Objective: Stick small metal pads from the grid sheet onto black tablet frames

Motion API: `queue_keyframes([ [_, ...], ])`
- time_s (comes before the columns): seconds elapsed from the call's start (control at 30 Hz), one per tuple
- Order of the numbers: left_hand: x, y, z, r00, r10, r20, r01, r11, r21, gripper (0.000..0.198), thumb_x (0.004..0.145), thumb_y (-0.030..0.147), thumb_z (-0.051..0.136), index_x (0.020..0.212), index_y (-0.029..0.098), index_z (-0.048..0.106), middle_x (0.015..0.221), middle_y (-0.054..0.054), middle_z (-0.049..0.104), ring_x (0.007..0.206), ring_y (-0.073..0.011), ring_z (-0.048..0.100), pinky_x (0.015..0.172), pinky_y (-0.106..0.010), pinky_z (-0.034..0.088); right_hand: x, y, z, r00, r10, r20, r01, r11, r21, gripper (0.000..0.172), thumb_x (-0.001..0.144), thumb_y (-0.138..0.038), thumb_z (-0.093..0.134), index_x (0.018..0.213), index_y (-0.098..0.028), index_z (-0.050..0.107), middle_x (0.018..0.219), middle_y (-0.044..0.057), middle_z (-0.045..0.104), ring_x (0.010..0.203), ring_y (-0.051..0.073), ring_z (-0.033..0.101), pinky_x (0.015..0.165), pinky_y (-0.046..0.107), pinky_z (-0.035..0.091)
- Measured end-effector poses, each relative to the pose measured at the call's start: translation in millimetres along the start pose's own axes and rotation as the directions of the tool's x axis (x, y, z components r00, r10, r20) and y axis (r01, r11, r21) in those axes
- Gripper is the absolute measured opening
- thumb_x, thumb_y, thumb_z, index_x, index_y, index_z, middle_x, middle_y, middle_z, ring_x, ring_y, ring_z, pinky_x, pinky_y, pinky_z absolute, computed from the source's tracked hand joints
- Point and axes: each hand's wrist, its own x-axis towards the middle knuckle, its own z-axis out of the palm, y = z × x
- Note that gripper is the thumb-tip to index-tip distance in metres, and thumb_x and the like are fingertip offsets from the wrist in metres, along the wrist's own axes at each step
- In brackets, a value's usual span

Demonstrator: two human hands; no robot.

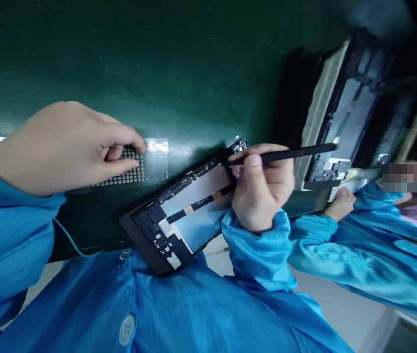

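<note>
My left hand (61, 147) rests on the green mat, fingers curled in a pinch over a small black grid tray (129, 174); what it pinches, if anything, is too small to see. My right hand (262, 189) is closed round a thin black stylus-like tool (293, 153), its tip at the top corner of an opened black tablet frame (179, 211). The frame lies tilted at the mat's near edge and shows a flat cable and grey inner plates. Both my sleeves are blue.
A clear plastic piece (157, 157) lies beside the grid tray. A second opened device (341, 122) stands at the right on the green mat (179, 73). A co-worker's hand (339, 203) in a blue sleeve is near it. A thin cable (68, 238) hangs off the mat's edge.
</note>
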Motion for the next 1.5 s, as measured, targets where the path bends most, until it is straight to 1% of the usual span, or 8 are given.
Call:
queue_keyframes([
  [0.27,-2.5,-6.5,0.8,1.000,0.018,-0.006,-0.018,1.000,-0.021,0.053,0.113,0.059,0.044,0.128,0.027,0.084,0.087,-0.001,0.074,0.073,-0.0173,0.055,0.083,-0.035,0.040,-9.0,10.7,-1.9,0.996,-0.063,0.068,0.069,0.994,-0.090,0.010,0.112,-0.041,0.072,0.115,-0.031,0.071,0.101,0.002,0.075,0.087,0.021,0.078,0.079,0.040,0.067],
  [0.5,-1.1,-2.4,0.0,0.999,0.031,-0.041,-0.033,0.998,-0.051,0.055,0.110,0.059,0.043,0.121,0.027,0.086,0.084,-0.002,0.074,0.072,-0.0189,0.058,0.080,-0.035,0.046,2.1,-33.2,-4.3,0.957,-0.017,0.291,0.069,0.983,-0.169,0.018,0.110,-0.026,0.075,0.127,-0.030,0.078,0.111,0.004,0.084,0.105,0.024,0.082,0.097,0.045,0.068],
  [0.7,5.2,-2.2,10.0,0.994,-0.009,-0.111,-0.008,0.989,-0.148,0.054,0.100,0.064,0.056,0.112,0.023,0.089,0.076,0.001,0.066,0.076,-0.0183,0.065,0.108,-0.050,0.056,22.0,-46.4,36.0,0.710,-0.009,0.704,0.089,0.993,-0.078,0.010,0.107,-0.023,0.080,0.117,-0.022,0.082,0.121,0.006,0.090,0.113,0.023,0.087,0.106,0.039,0.070],
  [0.77,6.4,-2.2,11.4,0.996,-0.025,-0.090,0.010,0.987,-0.163,0.048,0.098,0.059,0.062,0.111,0.022,0.089,0.074,0.002,0.064,0.082,-0.0212,0.071,0.111,-0.055,0.058,23.1,-43.7,42.2,0.687,-0.001,0.726,0.088,0.993,-0.082,0.010,0.108,-0.024,0.079,0.117,-0.021,0.083,0.123,0.006,0.090,0.114,0.023,0.087,0.107,0.040,0.070],
  [1.1,8.7,1.6,9.7,0.995,-0.040,-0.087,0.026,0.988,-0.152,0.035,0.089,0.048,0.068,0.106,0.026,0.089,0.077,0.004,0.068,0.089,-0.0318,0.083,0.103,-0.071,0.059,18.9,-42.2,44.4,0.672,-0.031,0.740,0.168,0.979,-0.112,0.008,0.108,-0.025,0.080,0.116,-0.024,0.082,0.120,0.003,0.092,0.109,0.024,0.087,0.102,0.044,0.066],
  [1.27,8.5,-5.6,6.7,0.994,-0.016,-0.105,-0.004,0.983,-0.183,0.070,0.099,0.076,0.047,0.110,0.021,0.089,0.078,0.001,0.066,0.097,-0.0315,0.083,0.105,-0.071,0.057,19.7,-43.9,42.0,0.695,0.034,0.718,-0.030,0.999,-0.019,0.004,0.107,-0.027,0.081,0.111,-0.025,0.083,0.114,0.001,0.091,0.102,0.023,0.087,0.099,0.043,0.066],
  [1.37,-1.6,3.0,7.7,0.987,0.036,-0.154,-0.053,0.993,-0.107,0.087,0.106,0.082,0.027,0.113,0.019,0.087,0.076,0.001,0.063,0.078,-0.0221,0.075,0.097,-0.064,0.063,14.6,-47.2,16.6,0.816,0.171,0.552,-0.332,0.920,0.206,0.006,0.108,-0.032,0.080,0.112,-0.028,0.083,0.104,-0.001,0.088,0.093,0.020,0.084,0.084,0.036,0.068],
  [1.5,-30.0,50.1,28.8,0.946,-0.097,-0.309,0.103,0.995,0.005,0.073,0.112,0.077,0.037,0.126,0.020,0.081,0.092,-0.004,0.068,0.082,-0.0250,0.073,0.102,-0.058,0.065,-11.4,-44.9,-46.4,0.913,0.384,0.134,-0.407,0.866,0.292,0.013,0.102,-0.039,0.086,0.102,-0.027,0.083,0.089,0.000,0.080,0.076,0.016,0.070,0.064,0.028,0.057],
])
